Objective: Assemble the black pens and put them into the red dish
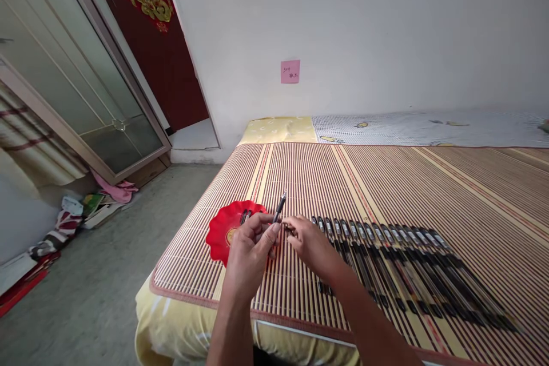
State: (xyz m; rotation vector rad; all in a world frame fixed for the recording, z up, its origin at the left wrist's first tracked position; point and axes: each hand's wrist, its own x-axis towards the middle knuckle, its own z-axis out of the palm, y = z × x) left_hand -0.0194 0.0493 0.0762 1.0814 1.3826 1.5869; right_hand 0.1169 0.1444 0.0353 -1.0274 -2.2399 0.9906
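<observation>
My left hand (253,243) is closed around a black pen (279,206) whose tip points up and away. Close beside it, my right hand (306,240) is curled, its fingertips pinched on a small dark part I cannot make out, near the pen's lower end. Both hands hover over a striped bamboo mat (386,183) on a bed. A red scalloped plate (223,229) lies just left of my left hand, holding a couple of dark pen pieces (245,215). A long row of black pens (407,263) lies side by side on the mat to the right of my right hand.
The bed's near edge shows yellow sheet (171,326). Grey floor lies to the left, with clothes and papers (86,211) piled by a glass sliding door (86,91). A white wall with a pink note (290,71) stands behind the bed.
</observation>
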